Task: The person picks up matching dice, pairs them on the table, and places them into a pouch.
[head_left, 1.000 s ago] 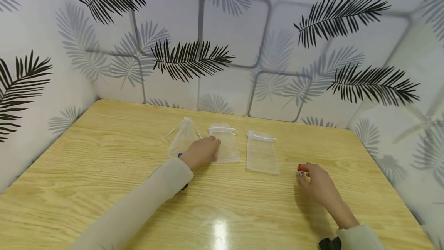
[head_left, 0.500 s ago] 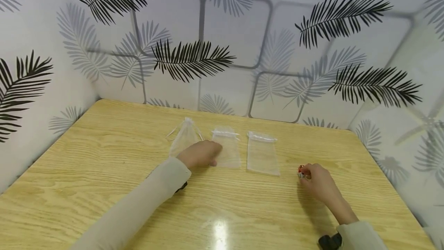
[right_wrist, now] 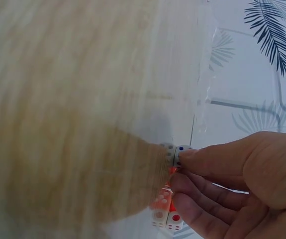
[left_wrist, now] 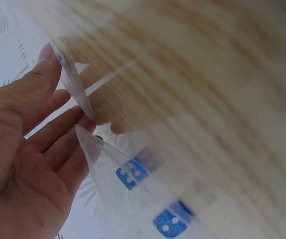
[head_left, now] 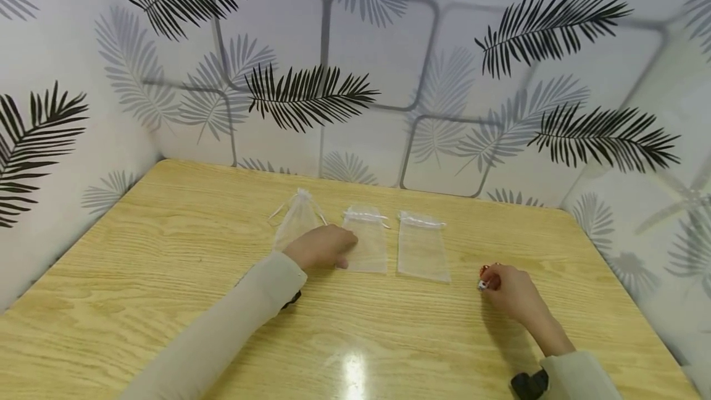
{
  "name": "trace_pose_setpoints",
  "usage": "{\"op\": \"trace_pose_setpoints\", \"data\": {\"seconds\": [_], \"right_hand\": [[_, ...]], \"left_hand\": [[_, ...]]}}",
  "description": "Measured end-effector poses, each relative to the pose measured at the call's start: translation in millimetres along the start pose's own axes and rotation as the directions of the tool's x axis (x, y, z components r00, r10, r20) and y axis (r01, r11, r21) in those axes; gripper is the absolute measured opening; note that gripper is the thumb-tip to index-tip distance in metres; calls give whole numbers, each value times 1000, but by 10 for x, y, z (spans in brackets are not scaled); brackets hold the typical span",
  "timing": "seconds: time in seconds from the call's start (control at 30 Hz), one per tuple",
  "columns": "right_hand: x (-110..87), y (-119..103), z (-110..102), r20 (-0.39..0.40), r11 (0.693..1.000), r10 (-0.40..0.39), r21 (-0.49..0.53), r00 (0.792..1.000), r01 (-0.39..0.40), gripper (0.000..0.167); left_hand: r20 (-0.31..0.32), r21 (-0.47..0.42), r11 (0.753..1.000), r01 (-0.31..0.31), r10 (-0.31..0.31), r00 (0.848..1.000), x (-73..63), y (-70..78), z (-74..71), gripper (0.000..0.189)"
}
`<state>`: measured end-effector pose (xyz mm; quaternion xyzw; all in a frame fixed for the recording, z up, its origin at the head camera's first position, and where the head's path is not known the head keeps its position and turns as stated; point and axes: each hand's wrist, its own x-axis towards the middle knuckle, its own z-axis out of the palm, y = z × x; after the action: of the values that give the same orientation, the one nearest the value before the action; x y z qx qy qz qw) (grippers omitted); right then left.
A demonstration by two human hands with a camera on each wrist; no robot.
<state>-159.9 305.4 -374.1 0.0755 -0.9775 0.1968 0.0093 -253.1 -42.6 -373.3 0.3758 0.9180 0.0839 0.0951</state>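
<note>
Three sheer white drawstring pouches lie in a row on the wooden table. My left hand [head_left: 322,247] touches the left edge of the middle pouch [head_left: 371,249], thumb and fingers apart, as the left wrist view also shows. The left pouch [head_left: 294,224] has its top gathered and is partly hidden by that hand; blue dice [left_wrist: 132,174] show through its mesh. At the right, my right hand [head_left: 513,292] curls its thumb and fingers round several small dice: a white die with blue pips [right_wrist: 181,152] under the thumb, red ones, and a white die with red pips [right_wrist: 174,220] below the fingers.
The right pouch [head_left: 422,249] lies flat beside the middle one. A leaf-patterned wall [head_left: 366,48] stands behind the wooden table [head_left: 400,332] and along its sides. Light glares off the tabletop near the front. Dark straps show at both wrists.
The middle pouch has slid a little toward me and to the right under my left hand, which has come nearer too. The dice at my right hand have shifted slightly.
</note>
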Motion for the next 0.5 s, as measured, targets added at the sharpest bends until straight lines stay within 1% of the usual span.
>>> {"op": "trace_pose_setpoints", "data": {"seconds": [0.13, 0.27, 0.37, 0.5], "right_hand": [[15, 9, 2, 9, 1000, 1, 5, 1000, -1, 10], [-9, -26, 3, 1, 1000, 1, 16, 1000, -1, 9], [-39, -96, 6, -6, 999, -20, 36, 1000, 20, 9], [-84, -251, 13, -14, 998, -52, 47, 999, 52, 8]], "left_hand": [[-11, -4, 1000, -3, 3, 1000, -11, -11, -11, 22], [-20, -27, 1000, 4, -4, 1000, -6, -18, 7, 21], [-14, -36, 999, 18, -19, 1000, -2, -15, 21, 21], [-5, -30, 999, 35, -35, 999, -4, -3, 17, 20]]}}
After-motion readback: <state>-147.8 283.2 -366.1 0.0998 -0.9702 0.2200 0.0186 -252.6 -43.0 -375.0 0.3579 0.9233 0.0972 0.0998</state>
